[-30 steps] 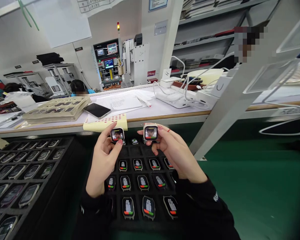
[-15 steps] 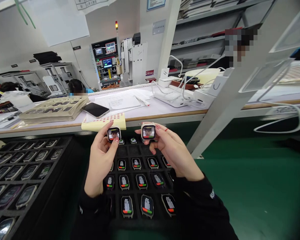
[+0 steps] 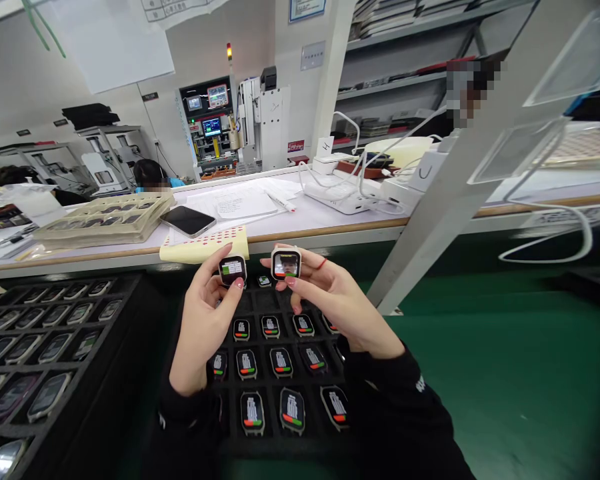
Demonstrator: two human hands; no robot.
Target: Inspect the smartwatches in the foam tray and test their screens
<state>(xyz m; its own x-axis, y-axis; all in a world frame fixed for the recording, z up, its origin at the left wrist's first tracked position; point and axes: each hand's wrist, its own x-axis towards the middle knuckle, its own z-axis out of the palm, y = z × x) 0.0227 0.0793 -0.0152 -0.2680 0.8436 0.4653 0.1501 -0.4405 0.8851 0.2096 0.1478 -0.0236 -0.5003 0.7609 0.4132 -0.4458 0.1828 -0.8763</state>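
My left hand (image 3: 203, 320) grips a smartwatch case (image 3: 233, 269) with no strap, its thumb at the lower edge of a screen showing white text and a green patch. A second smartwatch case (image 3: 286, 262) is in my right hand (image 3: 340, 300); its screen shows a camera-like picture with a red and green bar, and my thumb rests on the bottom of it. Both are held upright above a black foam tray (image 3: 267, 380). Several lit watch cases lie in the tray's compartments, showing white text over red and green bars. My wrists and sleeves cover parts of the tray.
Another black tray of watch cases (image 3: 87, 380) stands at the left. Behind my hands runs a bench shelf with a phone (image 3: 188, 221), papers (image 3: 240, 203), a beige tray (image 3: 105, 220) and a white charger with cables (image 3: 337, 193). A slanted metal post (image 3: 430, 193) rises at the right.
My right thumb has moved down onto its watch's screen, and that watch has shifted slightly left. The left watch's screen has switched from a camera-like picture to text with a green patch.
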